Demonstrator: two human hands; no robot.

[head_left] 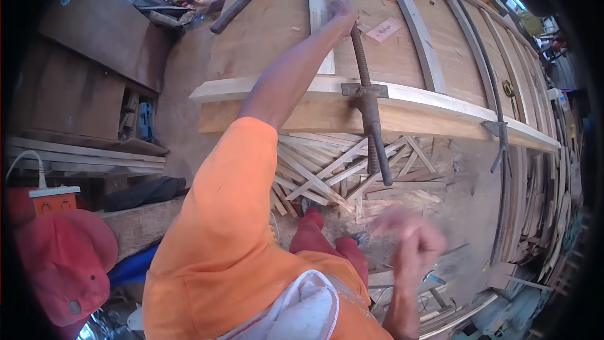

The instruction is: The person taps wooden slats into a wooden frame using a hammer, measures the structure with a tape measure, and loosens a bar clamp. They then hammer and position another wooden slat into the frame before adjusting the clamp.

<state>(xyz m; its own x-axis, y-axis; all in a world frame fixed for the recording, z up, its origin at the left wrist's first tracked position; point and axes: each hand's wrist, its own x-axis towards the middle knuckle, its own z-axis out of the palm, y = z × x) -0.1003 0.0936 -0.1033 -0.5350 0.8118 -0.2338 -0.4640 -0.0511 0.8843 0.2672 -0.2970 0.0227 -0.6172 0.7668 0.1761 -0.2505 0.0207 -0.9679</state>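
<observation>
My left hand (pixel 343 16) reaches across the wooden frame, its fingers wrapped around the bar of a long metal bar clamp (pixel 361 56). The clamp's jaw (pixel 365 91) sits against the frame's pale front rail (pixel 277 86). Its screw and dark handle hang below that rail. My right hand (pixel 414 239) is raised in the air below the clamp handle, apart from it. Motion blurs its fingers, so their pose is unclear. Beside my left hand, a small marked wood block (pixel 382 30) lies on the panel (pixel 277 44).
A hammer (pixel 245 3) lies on the panel's far left. A second clamp (pixel 499 127) crosses the frame to the right, near a tape measure (pixel 508 88). Wood strips (pixel 333 170) litter the floor under the rail. At left are a red cap (pixel 63 264) and an orange socket box (pixel 53 200).
</observation>
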